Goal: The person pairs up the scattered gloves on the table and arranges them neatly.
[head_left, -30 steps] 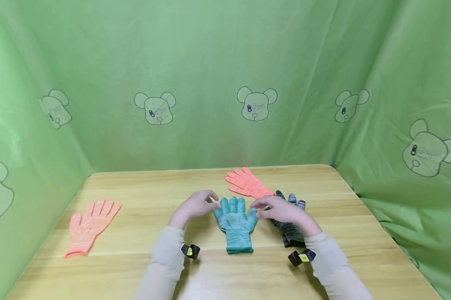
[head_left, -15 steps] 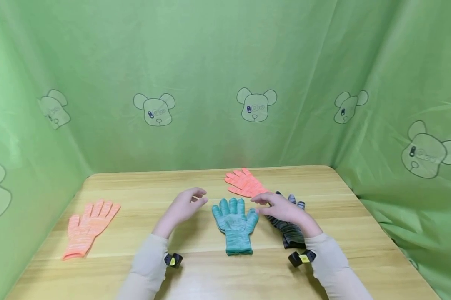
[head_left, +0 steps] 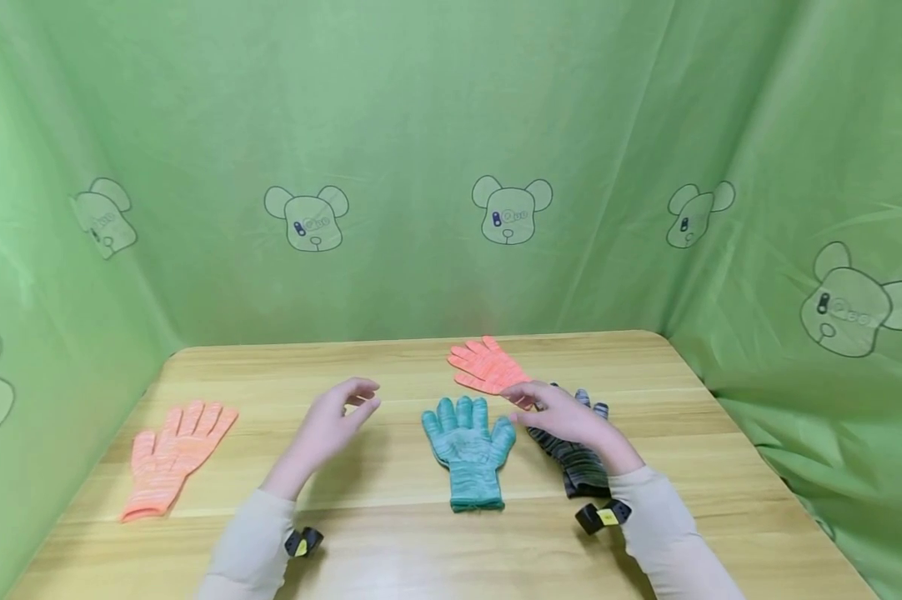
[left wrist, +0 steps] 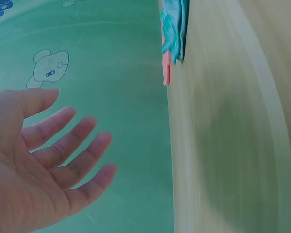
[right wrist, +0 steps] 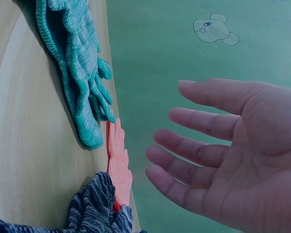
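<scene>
A teal knit glove [head_left: 472, 454] lies flat with its fingers pointing away, near the middle of the table. My left hand [head_left: 334, 421] hovers to the left of it, relaxed, holding nothing. Above the dark striped glove [head_left: 582, 462] hangs my right hand [head_left: 563, 412], its fingers loosely bent and nothing between them; it hides part of that glove. The right wrist view shows this hand [right wrist: 233, 150] apart from the teal glove [right wrist: 82, 73]. Behind lies a pink-orange glove [head_left: 488, 367]. Another orange glove [head_left: 181, 454] rests alone at the far left.
The light wooden table [head_left: 391, 550] has rounded far corners. Green cloth [head_left: 406, 108] printed with bear heads hangs round its back and sides. A black band with a yellow mark [head_left: 303, 543] sits at the left wrist, and a similar band [head_left: 603, 516] at the right.
My left hand has moved left, away from the teal glove's fingers. The right hand has stayed almost still. The gloves lie as before, with the view shifting slightly.
</scene>
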`<state>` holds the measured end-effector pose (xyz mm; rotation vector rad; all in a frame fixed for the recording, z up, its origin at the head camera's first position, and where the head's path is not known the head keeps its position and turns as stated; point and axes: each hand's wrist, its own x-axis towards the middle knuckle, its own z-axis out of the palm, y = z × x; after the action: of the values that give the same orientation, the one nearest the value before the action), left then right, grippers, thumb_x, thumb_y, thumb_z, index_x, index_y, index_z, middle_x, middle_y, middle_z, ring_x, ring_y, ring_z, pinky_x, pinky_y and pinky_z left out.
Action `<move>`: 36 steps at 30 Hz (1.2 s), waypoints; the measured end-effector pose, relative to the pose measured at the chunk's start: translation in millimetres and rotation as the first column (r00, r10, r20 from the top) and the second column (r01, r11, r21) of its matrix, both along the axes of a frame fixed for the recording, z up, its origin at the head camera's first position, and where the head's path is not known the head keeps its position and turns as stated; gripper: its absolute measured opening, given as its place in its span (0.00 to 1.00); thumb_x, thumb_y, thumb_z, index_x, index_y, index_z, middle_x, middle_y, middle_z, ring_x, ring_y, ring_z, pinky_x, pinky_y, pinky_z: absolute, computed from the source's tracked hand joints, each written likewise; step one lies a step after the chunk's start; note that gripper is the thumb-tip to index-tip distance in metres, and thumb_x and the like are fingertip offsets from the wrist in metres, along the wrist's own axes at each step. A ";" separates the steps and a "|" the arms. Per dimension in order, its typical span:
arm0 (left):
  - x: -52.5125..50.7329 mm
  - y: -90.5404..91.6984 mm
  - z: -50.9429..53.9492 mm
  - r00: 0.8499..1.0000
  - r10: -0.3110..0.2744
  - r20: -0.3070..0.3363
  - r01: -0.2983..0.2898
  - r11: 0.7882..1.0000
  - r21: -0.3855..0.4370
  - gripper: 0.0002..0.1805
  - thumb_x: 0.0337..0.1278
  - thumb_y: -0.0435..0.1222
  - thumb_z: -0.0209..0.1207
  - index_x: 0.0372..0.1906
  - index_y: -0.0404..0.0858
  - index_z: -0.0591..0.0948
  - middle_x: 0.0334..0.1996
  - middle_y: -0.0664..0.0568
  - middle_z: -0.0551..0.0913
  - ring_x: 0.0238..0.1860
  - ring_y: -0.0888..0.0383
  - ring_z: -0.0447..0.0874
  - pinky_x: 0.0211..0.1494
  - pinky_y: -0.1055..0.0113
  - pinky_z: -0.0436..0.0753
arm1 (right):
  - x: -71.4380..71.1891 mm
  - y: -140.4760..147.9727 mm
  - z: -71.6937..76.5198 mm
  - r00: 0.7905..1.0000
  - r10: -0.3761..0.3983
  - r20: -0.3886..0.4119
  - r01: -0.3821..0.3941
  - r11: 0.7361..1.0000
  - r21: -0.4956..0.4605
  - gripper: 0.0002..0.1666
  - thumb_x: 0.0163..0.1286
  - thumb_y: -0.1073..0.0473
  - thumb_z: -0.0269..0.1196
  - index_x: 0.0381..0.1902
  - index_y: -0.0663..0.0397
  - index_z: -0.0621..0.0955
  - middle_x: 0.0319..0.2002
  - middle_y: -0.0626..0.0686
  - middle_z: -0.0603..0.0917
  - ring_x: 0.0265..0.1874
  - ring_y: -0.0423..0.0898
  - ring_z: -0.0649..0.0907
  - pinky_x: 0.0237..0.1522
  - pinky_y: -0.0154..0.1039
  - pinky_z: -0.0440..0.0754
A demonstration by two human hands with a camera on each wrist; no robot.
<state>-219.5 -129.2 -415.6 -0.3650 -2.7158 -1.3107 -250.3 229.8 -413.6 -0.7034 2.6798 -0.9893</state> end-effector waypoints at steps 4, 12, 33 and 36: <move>5.8 -12.5 2.7 1.000 0.021 -0.017 -0.022 1.000 -0.013 0.18 0.66 0.40 0.58 0.56 0.36 0.79 0.51 0.42 0.84 0.52 0.49 0.82 0.59 0.47 0.79 | -0.4 -0.8 1.1 1.000 -0.003 0.003 0.003 1.000 -0.003 0.31 0.71 0.46 0.59 0.64 0.59 0.73 0.59 0.63 0.78 0.56 0.59 0.78 0.55 0.54 0.79; 14.0 -36.5 2.2 0.997 0.052 -0.061 -0.056 0.996 -0.068 0.18 0.66 0.40 0.58 0.56 0.37 0.79 0.49 0.43 0.85 0.51 0.48 0.82 0.57 0.45 0.79 | -2.1 -2.6 1.3 1.000 -0.029 0.011 0.029 0.999 -0.033 0.29 0.71 0.50 0.60 0.66 0.56 0.72 0.59 0.62 0.78 0.57 0.58 0.78 0.56 0.55 0.79; 32.3 -89.9 18.8 0.997 -0.023 -0.068 0.010 0.983 -0.184 0.23 0.67 0.41 0.57 0.62 0.34 0.75 0.60 0.37 0.77 0.60 0.38 0.74 0.60 0.40 0.75 | -39.1 -12.2 18.3 0.998 -0.018 -0.056 0.016 0.999 -0.039 0.32 0.72 0.58 0.58 0.71 0.59 0.65 0.63 0.67 0.73 0.60 0.64 0.74 0.59 0.59 0.76; 31.9 -101.3 21.2 0.999 -0.010 -0.051 0.000 0.982 -0.191 0.25 0.69 0.45 0.55 0.64 0.35 0.73 0.62 0.38 0.76 0.62 0.38 0.72 0.62 0.39 0.73 | -49.5 -16.4 19.7 0.997 -0.005 -0.071 0.001 0.999 -0.051 0.32 0.72 0.58 0.58 0.71 0.60 0.65 0.63 0.67 0.73 0.60 0.64 0.74 0.59 0.59 0.75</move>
<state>-187.6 -230.5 -394.4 -0.4170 -2.8057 -1.0287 -299.8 213.4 -393.9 -0.7581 2.7258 -1.0558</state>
